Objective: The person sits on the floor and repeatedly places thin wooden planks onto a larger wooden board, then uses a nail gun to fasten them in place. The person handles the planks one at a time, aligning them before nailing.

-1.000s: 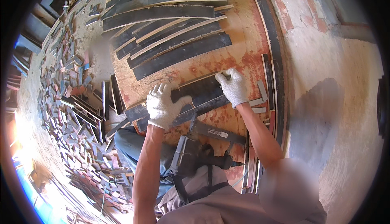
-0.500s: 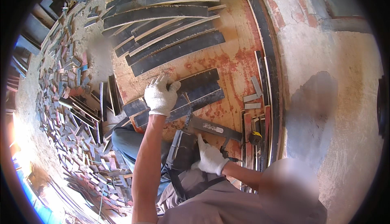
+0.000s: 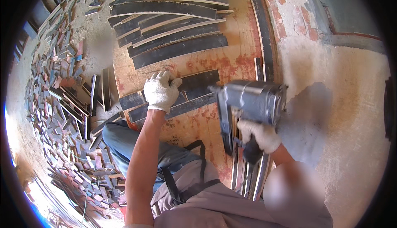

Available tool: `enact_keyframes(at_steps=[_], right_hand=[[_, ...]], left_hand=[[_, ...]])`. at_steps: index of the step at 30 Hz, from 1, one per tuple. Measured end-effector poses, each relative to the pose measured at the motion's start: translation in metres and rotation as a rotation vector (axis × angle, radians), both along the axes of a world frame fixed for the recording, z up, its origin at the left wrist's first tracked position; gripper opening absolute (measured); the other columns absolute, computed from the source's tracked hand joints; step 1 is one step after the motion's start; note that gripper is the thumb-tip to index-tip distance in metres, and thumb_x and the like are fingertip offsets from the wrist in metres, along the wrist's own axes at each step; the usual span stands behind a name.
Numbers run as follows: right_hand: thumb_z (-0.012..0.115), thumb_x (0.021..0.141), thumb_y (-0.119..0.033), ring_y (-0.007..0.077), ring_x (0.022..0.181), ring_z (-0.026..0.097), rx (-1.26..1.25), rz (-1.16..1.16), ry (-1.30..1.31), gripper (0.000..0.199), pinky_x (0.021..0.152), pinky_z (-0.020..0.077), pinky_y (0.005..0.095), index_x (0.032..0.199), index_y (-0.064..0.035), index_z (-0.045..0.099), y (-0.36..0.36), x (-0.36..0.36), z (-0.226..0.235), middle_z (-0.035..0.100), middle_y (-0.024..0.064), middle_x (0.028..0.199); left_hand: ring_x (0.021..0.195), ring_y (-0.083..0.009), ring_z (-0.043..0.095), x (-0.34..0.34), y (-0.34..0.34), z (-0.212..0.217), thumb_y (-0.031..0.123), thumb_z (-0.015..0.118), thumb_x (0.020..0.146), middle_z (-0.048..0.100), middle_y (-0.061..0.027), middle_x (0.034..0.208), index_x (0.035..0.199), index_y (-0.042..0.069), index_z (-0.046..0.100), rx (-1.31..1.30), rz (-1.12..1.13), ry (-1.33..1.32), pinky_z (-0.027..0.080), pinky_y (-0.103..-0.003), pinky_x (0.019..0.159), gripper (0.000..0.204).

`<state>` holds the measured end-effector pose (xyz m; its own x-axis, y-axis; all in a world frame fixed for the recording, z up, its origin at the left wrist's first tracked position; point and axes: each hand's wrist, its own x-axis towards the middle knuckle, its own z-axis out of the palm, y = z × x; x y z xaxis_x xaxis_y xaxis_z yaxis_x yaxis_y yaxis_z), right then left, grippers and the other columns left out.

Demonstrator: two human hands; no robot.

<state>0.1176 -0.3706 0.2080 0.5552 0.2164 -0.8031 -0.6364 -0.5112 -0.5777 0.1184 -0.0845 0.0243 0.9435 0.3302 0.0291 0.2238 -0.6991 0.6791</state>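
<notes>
My left hand (image 3: pixel 160 92), in a white knit glove, holds down two rows of black-faced wood strips. Its fingers bend over their far edge, and its thumb is apart. The far strip (image 3: pixel 201 80) and the near strip (image 3: pixel 194 106) lie side by side on a stained wooden board (image 3: pixel 194 124). In my gloved right hand (image 3: pixel 261 136) is a dark nail gun (image 3: pixel 252 99), gripped by its handle. The tool is tilted above the board's right side, with its nose close to the strips' right ends but apparently apart from them. My right fingertips are partly hidden behind the tool.
Long black strips (image 3: pixel 178 48) lie piled at the board's far end. Narrow strips (image 3: pixel 248 178) run along the right edge, beside a plastered wall (image 3: pixel 351 104). Small wood offcuts (image 3: pixel 62 116) cover the floor at left. My bent knee (image 3: pixel 118 139) is beside the board.
My right hand has lifted the nail gun from near my lap, swinging it right and farther away from me. My left hand stays on the strips; the whole view has shifted slightly.
</notes>
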Motion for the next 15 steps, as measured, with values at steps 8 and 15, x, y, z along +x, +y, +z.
enact_keyframes(at_steps=[8,15], right_hand=[[0.064,0.089,-0.015,0.0162,0.048,0.053,0.004,-0.2,-0.053,0.011,0.049,0.0463,0.0333,0.086,-0.0043,0.064,0.009,0.042,-0.024,0.055,0.0056,0.059],[0.065,0.092,-0.017,0.0176,0.048,0.053,-0.009,-0.221,-0.035,0.017,0.049,0.0461,0.0331,0.081,-0.0043,0.062,0.013,0.039,-0.033,0.054,0.0051,0.059]], left_hand=[[0.087,-0.033,0.065,0.0,0.001,-0.001,0.029,0.08,0.078,0.069,-0.0084,0.084,0.078,0.011,0.069,-0.021,-0.007,0.056,0.048,-0.047,0.08,0.021],[0.083,-0.0326,0.065,0.0,0.001,-0.001,0.027,0.081,0.078,0.069,-0.0082,0.079,0.077,0.011,0.068,-0.014,0.004,0.017,0.048,-0.045,0.077,0.02]])
